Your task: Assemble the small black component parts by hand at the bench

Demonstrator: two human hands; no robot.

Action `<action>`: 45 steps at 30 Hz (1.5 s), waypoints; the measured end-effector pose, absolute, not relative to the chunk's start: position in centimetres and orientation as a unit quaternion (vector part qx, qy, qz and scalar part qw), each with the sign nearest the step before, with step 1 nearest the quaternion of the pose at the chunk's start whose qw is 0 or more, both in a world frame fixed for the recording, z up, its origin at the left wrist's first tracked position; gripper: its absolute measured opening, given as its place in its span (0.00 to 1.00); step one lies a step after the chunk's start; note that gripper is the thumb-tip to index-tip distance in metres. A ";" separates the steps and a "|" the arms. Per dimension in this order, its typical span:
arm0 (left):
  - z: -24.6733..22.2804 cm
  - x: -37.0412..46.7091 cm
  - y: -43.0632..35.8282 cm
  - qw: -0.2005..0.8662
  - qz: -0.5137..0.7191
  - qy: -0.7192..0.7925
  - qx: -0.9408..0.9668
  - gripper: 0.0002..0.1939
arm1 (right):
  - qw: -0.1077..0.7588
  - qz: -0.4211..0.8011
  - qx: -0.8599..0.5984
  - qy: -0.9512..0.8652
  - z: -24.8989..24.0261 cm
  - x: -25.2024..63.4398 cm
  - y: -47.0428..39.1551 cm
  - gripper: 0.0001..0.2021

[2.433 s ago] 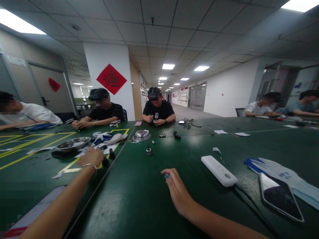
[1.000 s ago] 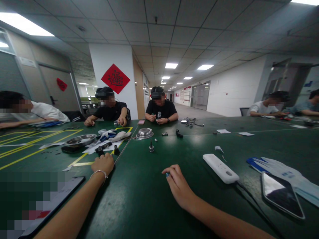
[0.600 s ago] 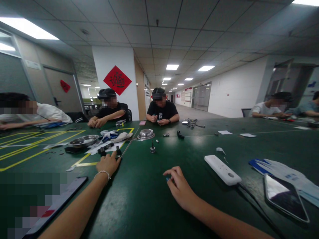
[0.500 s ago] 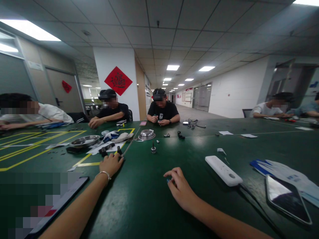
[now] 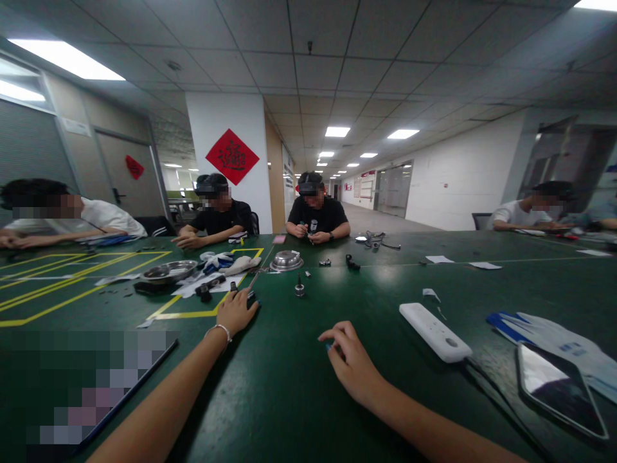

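A long green table fills the lower frame. At centre-left, the left hand lies loosely curled, fingertips at a small black part. The right hand rests half-curled, holding nothing, at lower centre.

Glossy green table; shiny metal bowl; smooth white plastic remote; soft cloth gloves; glassy phone.

A: Anything readable in here?

B: Barely. The red diamond sign on the white pillar has a dark character, too blurry to make out. A smaller red diamond, left of the pillar, shows nothing legible.
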State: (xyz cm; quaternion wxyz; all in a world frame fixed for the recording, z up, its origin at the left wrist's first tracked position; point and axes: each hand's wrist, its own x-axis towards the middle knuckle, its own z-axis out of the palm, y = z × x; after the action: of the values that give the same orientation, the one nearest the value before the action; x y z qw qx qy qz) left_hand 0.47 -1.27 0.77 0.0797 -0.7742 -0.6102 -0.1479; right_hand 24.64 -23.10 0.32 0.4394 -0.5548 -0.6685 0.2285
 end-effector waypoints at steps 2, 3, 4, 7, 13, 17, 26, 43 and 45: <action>0.8 0.5 -0.7 0.071 -0.145 -0.589 -0.792 0.26 | 0.431 0.229 -0.559 -0.670 0.3 24.6 -23.1 0.12; 0.8 0.5 -0.6 0.069 -0.145 -0.580 -0.798 0.25 | 0.429 0.225 -0.560 -0.672 0.3 24.5 -23.1 0.12; 0.8 0.5 -0.5 0.068 -0.145 -0.573 -0.804 0.25 | 0.429 0.220 -0.560 -0.674 0.2 24.5 -23.0 0.12; 0.8 0.4 -0.7 0.065 -0.145 -0.542 -0.825 0.24 | 0.435 0.201 -0.553 -0.681 -0.3 24.7 -22.7 0.12; 0.4 1.3 -2.9 0.043 -0.141 -0.412 -0.899 0.20 | 0.429 0.199 -0.542 -0.695 -0.7 24.9 -22.6 0.12; 0.1 2.8 -4.4 0.027 -0.147 -0.382 -0.912 0.24 | 0.441 0.200 -0.531 -0.695 -0.5 25.0 -22.6 0.13; 0.2 4.3 -4.9 -0.010 -0.145 -0.381 -0.913 0.26 | 0.448 0.185 -0.547 -0.683 0.2 24.9 -22.6 0.14; 0.5 9.4 -12.5 -0.063 -0.176 -0.216 -0.958 0.20 | 0.285 0.042 -0.628 -0.723 -1.7 25.7 -21.9 0.22; 0.2 9.9 -13.0 -0.083 -0.192 -0.208 -0.955 0.20 | 0.271 0.036 -0.627 -0.729 -1.8 25.7 -21.9 0.20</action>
State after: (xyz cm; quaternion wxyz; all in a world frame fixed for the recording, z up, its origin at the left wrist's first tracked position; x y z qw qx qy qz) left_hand 9.92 -12.99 0.21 -0.0825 -0.9555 -0.2078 -0.1925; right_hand 25.66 -21.91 -1.79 0.2709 -0.6273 -0.7293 0.0356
